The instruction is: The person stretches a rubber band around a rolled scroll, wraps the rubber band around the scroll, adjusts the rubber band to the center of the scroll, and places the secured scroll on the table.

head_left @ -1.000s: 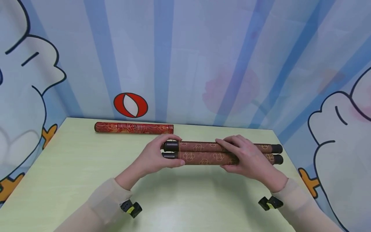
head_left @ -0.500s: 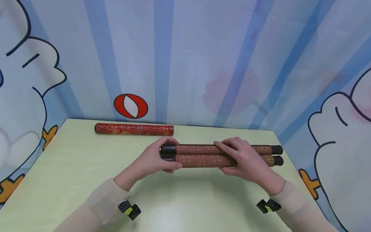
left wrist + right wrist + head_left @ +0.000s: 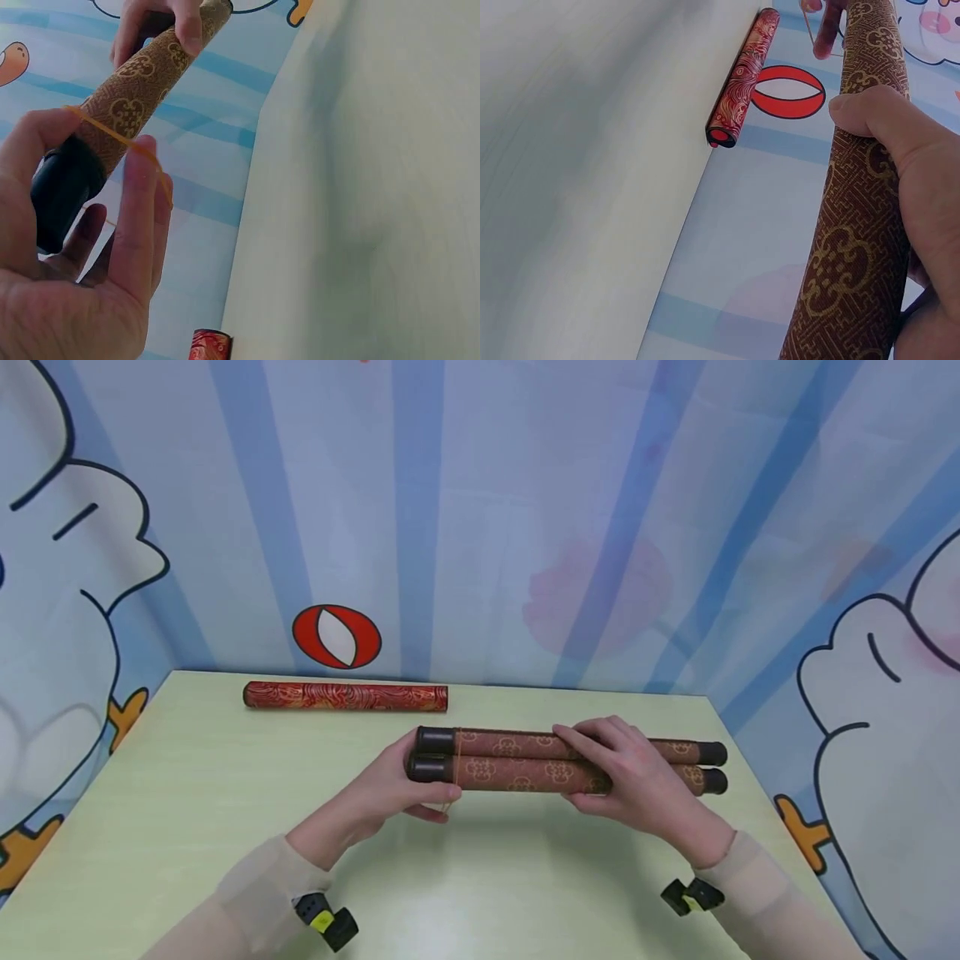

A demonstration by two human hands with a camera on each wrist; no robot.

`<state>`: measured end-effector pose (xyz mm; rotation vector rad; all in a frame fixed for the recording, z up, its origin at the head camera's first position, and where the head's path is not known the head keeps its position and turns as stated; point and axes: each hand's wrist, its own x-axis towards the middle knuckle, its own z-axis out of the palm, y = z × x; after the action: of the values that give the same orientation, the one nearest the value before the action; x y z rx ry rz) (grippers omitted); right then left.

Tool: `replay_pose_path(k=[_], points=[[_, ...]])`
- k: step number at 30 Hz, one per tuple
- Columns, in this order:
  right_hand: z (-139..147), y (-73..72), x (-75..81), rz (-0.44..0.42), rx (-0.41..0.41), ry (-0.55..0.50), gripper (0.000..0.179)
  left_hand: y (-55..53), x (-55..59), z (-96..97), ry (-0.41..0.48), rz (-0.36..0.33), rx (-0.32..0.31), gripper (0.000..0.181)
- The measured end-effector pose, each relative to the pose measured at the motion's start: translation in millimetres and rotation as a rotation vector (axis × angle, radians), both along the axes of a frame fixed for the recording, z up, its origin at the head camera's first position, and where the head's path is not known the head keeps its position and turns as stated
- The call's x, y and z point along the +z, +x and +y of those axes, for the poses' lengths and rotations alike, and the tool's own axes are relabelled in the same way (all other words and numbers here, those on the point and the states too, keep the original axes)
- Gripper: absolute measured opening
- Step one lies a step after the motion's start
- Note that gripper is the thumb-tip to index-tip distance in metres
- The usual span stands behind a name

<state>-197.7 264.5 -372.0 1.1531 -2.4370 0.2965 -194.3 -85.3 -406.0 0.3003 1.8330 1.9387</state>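
A brown scroll (image 3: 517,774) with gold flower patterns and black end knobs forms two parallel rolls, held above the table. My right hand (image 3: 637,768) grips it right of the middle, thumb in front and fingers over the top. Around the left knobs is my left hand (image 3: 390,785). A thin orange rubber band (image 3: 112,133) crosses the scroll near those knobs. In the left wrist view, it is stretched over the thumb and fingers of the left hand, and the fingertips stand apart from the roll. The palm side of the right hand is partly hidden behind the scroll.
A red patterned scroll (image 3: 345,697) lies rolled at the back left of the pale table (image 3: 187,810). Behind it rises a blue striped backdrop (image 3: 480,527) with cartoon figures. Each wrist carries a small black camera.
My left fingers have dropped from the top of the scroll to below it, spreading the rubber band and baring the black knobs. The right hand keeps its grip with little shift.
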Motion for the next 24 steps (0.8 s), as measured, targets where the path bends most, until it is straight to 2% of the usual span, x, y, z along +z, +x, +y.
replay_pose_path(k=[7,11,18,24], points=[[-1,-1.0,-1.5,0.007,-0.017,-0.025,0.086,11.6,-5.1,7.4,-0.055,-0.033,0.096,0.061],[-3,-2.8,-4.3,0.007,-0.026,-0.038,0.086,15.3,-7.0,12.7,-0.046,-0.036,0.138,0.056],[-7,-6.5,-9.2,0.009,-0.044,-0.076,0.086,20.6,-8.9,21.1,-0.04,-0.048,0.175,0.057],[-11,-11.0,-13.0,0.018,-0.057,-0.113,0.085,22.4,-8.4,32.4,-0.015,-0.026,0.17,0.064]])
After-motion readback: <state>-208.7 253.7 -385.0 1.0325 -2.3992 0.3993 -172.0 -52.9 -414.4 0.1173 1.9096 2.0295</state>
